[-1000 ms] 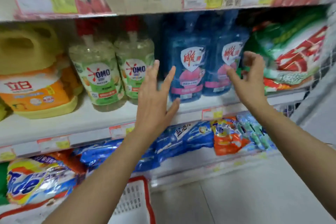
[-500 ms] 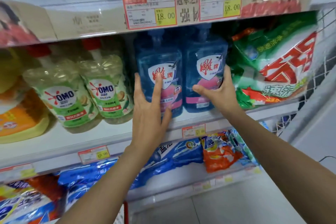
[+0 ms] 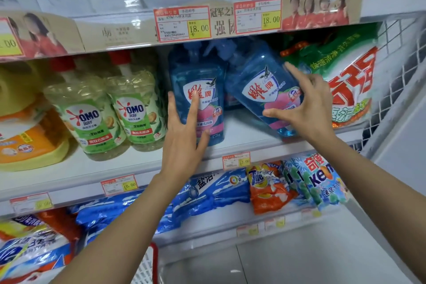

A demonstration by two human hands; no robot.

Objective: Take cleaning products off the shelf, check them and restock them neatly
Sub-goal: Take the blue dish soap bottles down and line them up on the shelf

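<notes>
The right bottle (image 3: 258,85), upright half a second ago, now leans over with its pump top swung to the left toward its neighbour and its base kicked out to the right. The right hand (image 3: 309,110) has shifted from the bottle's lower front to its right flank, and the view has drawn closer to the shelf (image 3: 241,128).

The right hand grips the right bottle: the thumb lies across the lower edge of the pink label, and the fingers (image 3: 295,74) run up the bottle's right side, so the body sits between them. The bottle's lowest corner is down near the shelf's front edge. Whether it touches the board cannot be told.

The left bottle (image 3: 202,80) stands upright on the shelf, just left of the tilted one. The left hand (image 3: 184,143) is laid flat on its front with the fingers straight and spread. One finger lies over the shield on the label, another runs along the bottle's left edge, and the thumb rests low on the pink band. The hand touches the bottle and is not closed round it.

Left of these stand two pale green OMO bottles (image 3: 85,120) with red caps, and beyond them a yellow jug (image 3: 25,145). A green bag (image 3: 341,69) leans just right of the tilted bottle, behind the right hand. Price tags (image 3: 236,160) hang on the shelf edges. On the shelf below lie blue bags (image 3: 207,196) and an orange bag (image 3: 267,191).
</notes>
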